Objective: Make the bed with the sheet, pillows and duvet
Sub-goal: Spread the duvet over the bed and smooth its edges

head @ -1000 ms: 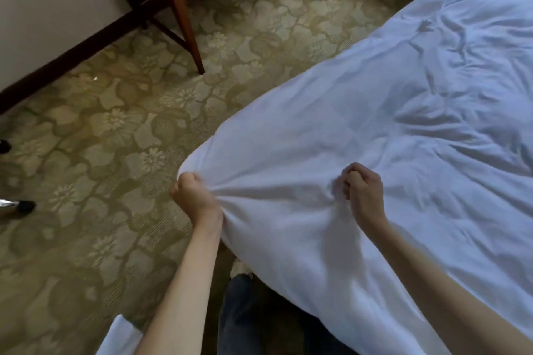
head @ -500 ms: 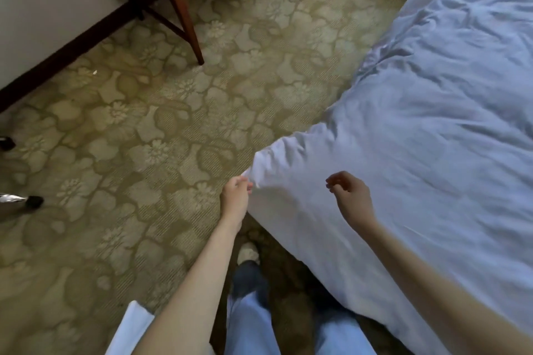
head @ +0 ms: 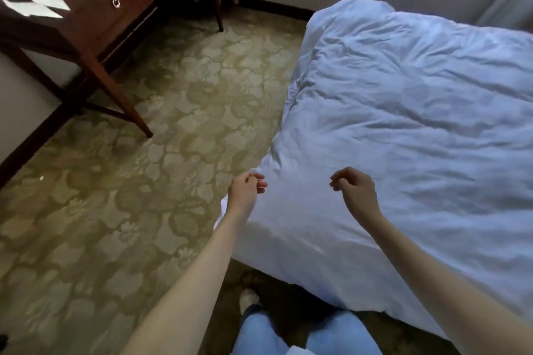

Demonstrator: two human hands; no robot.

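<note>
Fingers on both sides are loosely curled and holding nothing: the left hand (head: 245, 190) hangs just at the near left corner of the duvet (head: 403, 130), its fingertips right by the cloth though I cannot tell if they brush it, and the right hand (head: 356, 189) hovers above the near edge, clear of the fabric. That white duvet lies spread across the bed (head: 331, 291), rumpled with soft creases, its near edge hanging down toward the floor and its far left corner puffed up in a mound. It looks light, soft and floppy, so it should billow when lifted and sag wherever it is not held; the sensible grip, I would say, is a pinch at each near corner or along the near hem, hands well apart so the cloth pulls taut and flat. No pillows are in sight. Out to the left, patterned carpet (head: 144, 196) runs to a dark wooden counter (head: 115, 11) at far left carrying papers (head: 43, 3) and small dark items too blurred to name.
</note>
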